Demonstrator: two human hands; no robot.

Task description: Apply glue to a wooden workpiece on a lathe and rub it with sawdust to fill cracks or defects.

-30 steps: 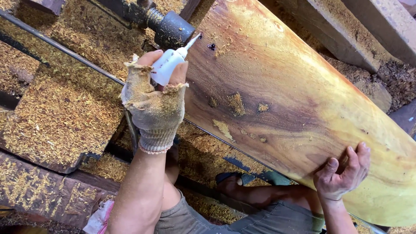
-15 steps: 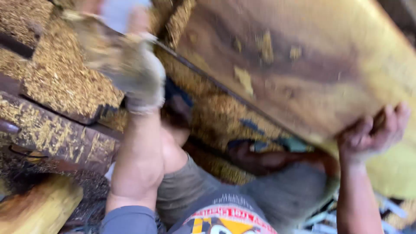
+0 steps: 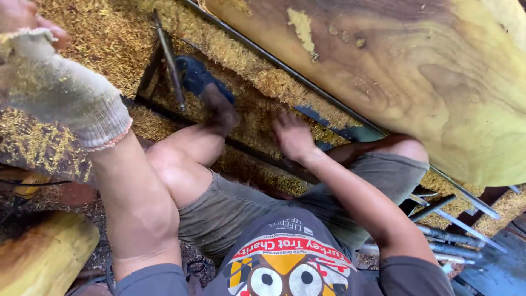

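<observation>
A seated person in grey shorts [image 3: 241, 203] and a printed grey shirt [image 3: 285, 263] looks down over their own knees at a workshop floor deep in sawdust [image 3: 98, 33]. The left hand [image 3: 41, 82], in a fraying, sawdust-flecked knit work glove, is raised at the upper left edge of the view; its fingertips run out of the picture, so whether it grips anything cannot be told. The bare right hand [image 3: 290, 134] reaches forward and down between the knees, fingers loosely spread and holding nothing, just short of the dark metal rail [image 3: 307, 87] that borders the wide, smooth slab of yellow-and-brown figured wood [image 3: 416, 71]. That slab lies ahead and to the right of both hands, its long axis slanting from upper left to lower right, and the right hand is clearly the nearer of the two. Its planed face shows swirling grain, a darker brown heart, pale yellow edges and scattered patches of clinging sawdust. A blue sandal [image 3: 200, 77] on one foot rests in the shavings beyond the left knee.
</observation>
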